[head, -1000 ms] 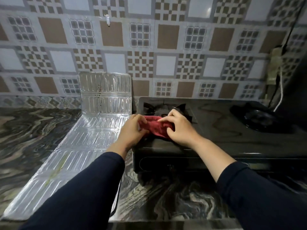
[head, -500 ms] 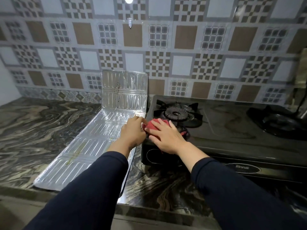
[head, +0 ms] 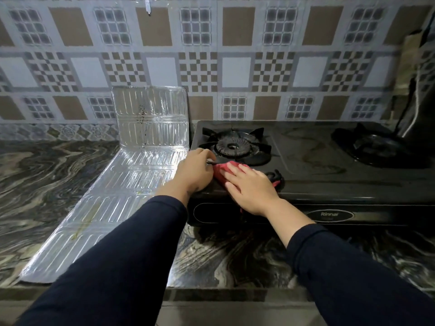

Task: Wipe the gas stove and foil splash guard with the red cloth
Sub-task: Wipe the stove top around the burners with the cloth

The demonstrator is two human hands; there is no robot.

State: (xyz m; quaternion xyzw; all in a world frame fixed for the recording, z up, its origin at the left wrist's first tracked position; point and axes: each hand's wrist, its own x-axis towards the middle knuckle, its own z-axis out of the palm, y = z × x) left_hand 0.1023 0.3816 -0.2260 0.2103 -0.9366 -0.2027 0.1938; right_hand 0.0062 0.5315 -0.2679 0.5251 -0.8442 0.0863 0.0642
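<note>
The black two-burner gas stove [head: 313, 165] sits on the marbled counter. A red cloth [head: 221, 171] lies on its front left corner, just in front of the left burner [head: 234, 147]. My right hand [head: 251, 187] lies flat on the cloth with fingers spread. My left hand [head: 194, 171] pinches the cloth's left edge at the stove's corner. The foil splash guard [head: 131, 182] lies left of the stove, its far panel folded upright against the tiled wall.
The right burner [head: 379, 147] sits at the far right, with a dark object and cable [head: 416, 109] behind it. Marbled counter [head: 47, 175] stretches left of the foil. The counter's front edge [head: 235, 292] runs below my arms.
Both hands stayed on the red cloth at the stove's front left corner. My right hand has flattened over the cloth and slid slightly toward the front edge; the view shifted.
</note>
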